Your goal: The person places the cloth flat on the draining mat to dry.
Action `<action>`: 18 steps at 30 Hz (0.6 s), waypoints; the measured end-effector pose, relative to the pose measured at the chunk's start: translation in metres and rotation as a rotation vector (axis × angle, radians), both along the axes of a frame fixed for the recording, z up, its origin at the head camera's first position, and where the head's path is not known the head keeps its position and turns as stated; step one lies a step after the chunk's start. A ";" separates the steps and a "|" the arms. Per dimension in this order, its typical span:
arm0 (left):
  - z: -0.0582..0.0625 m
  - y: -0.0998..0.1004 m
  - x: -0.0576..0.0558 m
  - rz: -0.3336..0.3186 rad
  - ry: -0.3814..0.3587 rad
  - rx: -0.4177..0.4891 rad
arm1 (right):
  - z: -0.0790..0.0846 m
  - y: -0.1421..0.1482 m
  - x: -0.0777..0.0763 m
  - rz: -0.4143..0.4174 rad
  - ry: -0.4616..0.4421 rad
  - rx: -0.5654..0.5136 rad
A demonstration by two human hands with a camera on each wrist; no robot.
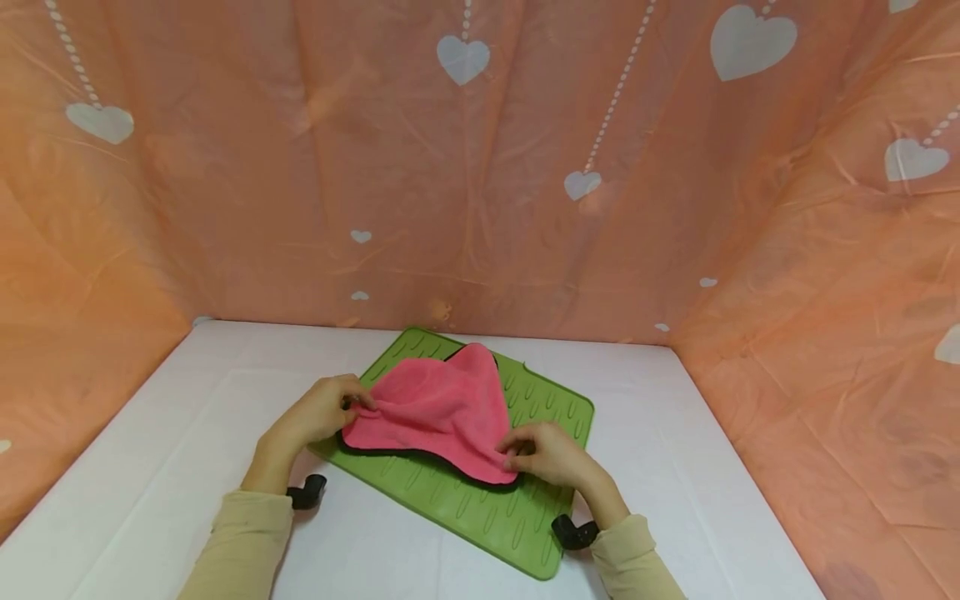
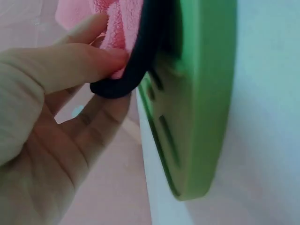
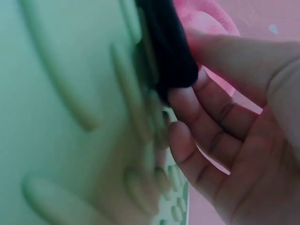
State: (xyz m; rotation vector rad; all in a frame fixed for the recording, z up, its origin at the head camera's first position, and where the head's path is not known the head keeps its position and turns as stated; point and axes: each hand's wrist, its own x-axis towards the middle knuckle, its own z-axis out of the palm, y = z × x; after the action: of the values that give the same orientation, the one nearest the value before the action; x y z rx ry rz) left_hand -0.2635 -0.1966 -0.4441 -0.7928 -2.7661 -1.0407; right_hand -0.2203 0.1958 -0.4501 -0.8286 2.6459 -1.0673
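A pink fleecy cloth with a dark edging lies rumpled over a green ridged mat. At the cloth's left corner, my left hand pinches the fabric between thumb and fingers; the left wrist view shows the thumb on the pink pile beside the dark border. My right hand pinches the near right corner, and in the right wrist view the dark edge sits between thumb and fingers. Toward the back, part of the cloth rises in a peak. The mat's middle is hidden beneath it.
The mat lies at an angle on a white tabletop. Orange sheeting with pale hearts stands behind the table and along both sides. A black wrist camera sits by the left wrist, another black camera by the right.
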 end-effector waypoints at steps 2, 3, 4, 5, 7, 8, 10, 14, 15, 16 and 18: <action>0.002 -0.002 0.000 -0.002 0.031 0.027 | 0.003 -0.001 0.001 0.018 -0.018 -0.006; 0.003 -0.003 0.000 -0.003 0.044 0.041 | 0.004 -0.002 0.002 0.029 -0.030 -0.009; 0.004 -0.005 0.000 -0.008 0.055 0.052 | 0.005 -0.003 0.003 0.041 -0.039 -0.011; 0.006 -0.006 0.000 -0.013 0.062 0.063 | 0.007 -0.004 0.004 0.053 -0.053 -0.016; 0.009 -0.010 0.001 -0.020 0.057 0.071 | 0.008 -0.005 0.005 0.078 -0.078 -0.022; 0.010 -0.011 0.001 -0.021 0.047 0.071 | 0.009 -0.006 0.006 0.090 -0.089 -0.022; 0.011 -0.015 0.002 -0.020 0.022 0.069 | 0.009 -0.008 0.007 0.111 -0.124 -0.026; 0.011 -0.022 0.002 -0.009 -0.040 0.063 | 0.009 -0.013 0.009 0.145 -0.172 -0.020; 0.011 -0.023 0.002 -0.007 -0.058 0.061 | 0.009 -0.014 0.010 0.149 -0.182 -0.015; 0.010 -0.024 0.003 -0.005 -0.077 0.057 | 0.009 -0.015 0.011 0.151 -0.185 -0.010; 0.009 -0.025 0.003 -0.003 -0.114 0.046 | 0.008 -0.017 0.011 0.149 -0.192 0.004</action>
State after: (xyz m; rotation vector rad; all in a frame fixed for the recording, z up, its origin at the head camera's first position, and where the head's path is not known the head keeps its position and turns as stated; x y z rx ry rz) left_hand -0.2603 -0.2215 -0.4351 -0.7542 -2.8227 -1.1812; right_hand -0.2089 0.1791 -0.4422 -0.8612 2.3876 -1.0464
